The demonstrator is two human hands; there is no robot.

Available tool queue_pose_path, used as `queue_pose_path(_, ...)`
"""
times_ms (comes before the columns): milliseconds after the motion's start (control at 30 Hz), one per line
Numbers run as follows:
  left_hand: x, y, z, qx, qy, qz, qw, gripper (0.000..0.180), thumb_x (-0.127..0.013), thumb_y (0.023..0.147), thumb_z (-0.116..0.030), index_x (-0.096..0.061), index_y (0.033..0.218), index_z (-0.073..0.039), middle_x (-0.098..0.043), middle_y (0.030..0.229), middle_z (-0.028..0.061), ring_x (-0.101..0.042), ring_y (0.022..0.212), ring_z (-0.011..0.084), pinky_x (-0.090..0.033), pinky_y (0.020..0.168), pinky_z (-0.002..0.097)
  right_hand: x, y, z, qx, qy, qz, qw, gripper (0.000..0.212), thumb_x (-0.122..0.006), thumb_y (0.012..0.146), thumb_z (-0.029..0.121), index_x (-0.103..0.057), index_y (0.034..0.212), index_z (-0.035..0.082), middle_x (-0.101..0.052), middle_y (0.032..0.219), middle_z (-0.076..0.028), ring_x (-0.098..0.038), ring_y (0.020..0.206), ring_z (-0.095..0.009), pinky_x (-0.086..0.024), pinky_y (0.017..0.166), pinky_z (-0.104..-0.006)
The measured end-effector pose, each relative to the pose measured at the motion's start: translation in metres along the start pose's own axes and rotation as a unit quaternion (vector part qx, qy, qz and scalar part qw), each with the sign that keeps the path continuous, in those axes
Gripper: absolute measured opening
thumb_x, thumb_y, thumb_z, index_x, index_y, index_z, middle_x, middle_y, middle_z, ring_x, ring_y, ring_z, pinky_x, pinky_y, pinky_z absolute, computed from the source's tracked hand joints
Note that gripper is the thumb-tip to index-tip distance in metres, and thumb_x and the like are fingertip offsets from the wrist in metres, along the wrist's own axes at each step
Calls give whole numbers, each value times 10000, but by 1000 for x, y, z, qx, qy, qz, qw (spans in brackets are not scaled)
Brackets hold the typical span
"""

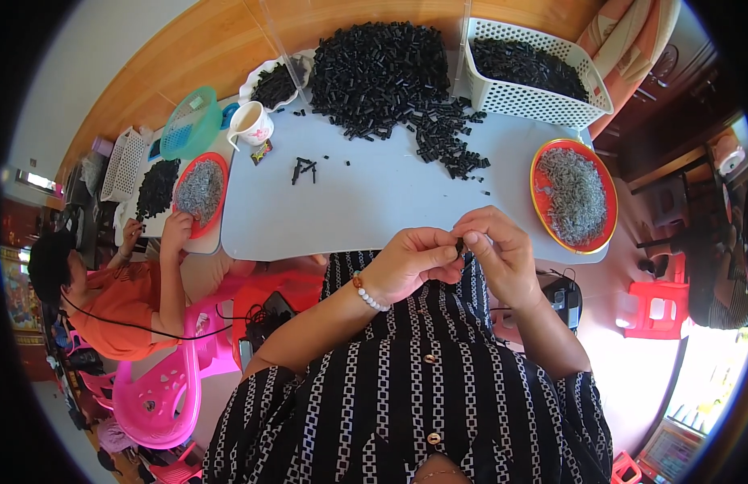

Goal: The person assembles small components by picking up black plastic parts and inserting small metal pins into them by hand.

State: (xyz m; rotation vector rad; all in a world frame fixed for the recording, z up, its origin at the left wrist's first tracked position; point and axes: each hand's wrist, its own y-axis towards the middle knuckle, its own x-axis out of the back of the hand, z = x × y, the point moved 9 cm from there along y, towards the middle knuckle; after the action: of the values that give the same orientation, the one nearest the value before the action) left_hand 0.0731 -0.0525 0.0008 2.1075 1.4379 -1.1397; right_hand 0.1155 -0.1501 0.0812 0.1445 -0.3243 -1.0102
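Small black piece: the small black piece (460, 245) is pinched at the fingertips, in front of the striped top, mostly hidden by the fingers.
Left hand: the left hand (416, 260) grips it between thumb and curled fingers.
Right hand: the right hand (504, 256) closes on it from the other side, thumb and forefinger meeting near the left fingertips; whether a second part is pinched too cannot be told.
Fingertip work: it looks like a fine two-handed fitting or checking step; best to let one hand hold steady while the other presses or turns in line, lightly, with the joint turned toward the eyes.
Near edge: the hands overlap the front edge of the table (366, 214) in view, so a slipped piece could drop into the lap; working slightly farther over the table would be safer.
Right edge: the red plate (610, 206) of pale small parts (574, 194) sits close to it, where an elbow could catch.
Open room: it is widest mid-table, between the black heap (380, 77) and the near edge, with a few loose black pieces (296, 172) toward the left.
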Motion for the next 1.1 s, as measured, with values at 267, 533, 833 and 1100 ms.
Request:
queue_pose_path(267,-1,0,-4,-21,-5,-15,1000,155,-601,939,-108,-655,1035,1,-689,920,90,-683,785,154,-580,752,293,-3,-3,-7,-37,34,-24,998,136,-550,958,77,-636,957,-29,-621,953,-85,-557,869,-134,-448,793,-265)
queue_pose_path(533,0,2,-1,9,-14,-24,1000,199,-582,951,-119,-647,1093,4,-698,930,103,-690,784,163,-584,757,303,4,1,-23,-115,53,-22,992,90,-642,902,69,-643,922,-19,-648,868,-50,-574,824,-94,-468,761,-250)
queue_pose_path(833,-2,0,8,22,-84,9,996,167,-569,957,-119,-648,1049,-3,-697,925,98,-696,770,174,-589,749,308,1,2,-6,-31,81,-18,996,78,-610,916,42,-650,881,-15,-655,876,-53,-584,817,-122,-469,756,-260)
queue_pose_path(1100,-12,0,2,14,-141,50,989,149,-565,961,-133,-645,1013,-18,-683,908,76,-689,827,183,-584,788,347,-3,-2,-14,-47,137,6,989,143,-647,860,14,-654,1000,-15,-650,989,-114,-608,896,-197,-484,804,-306)
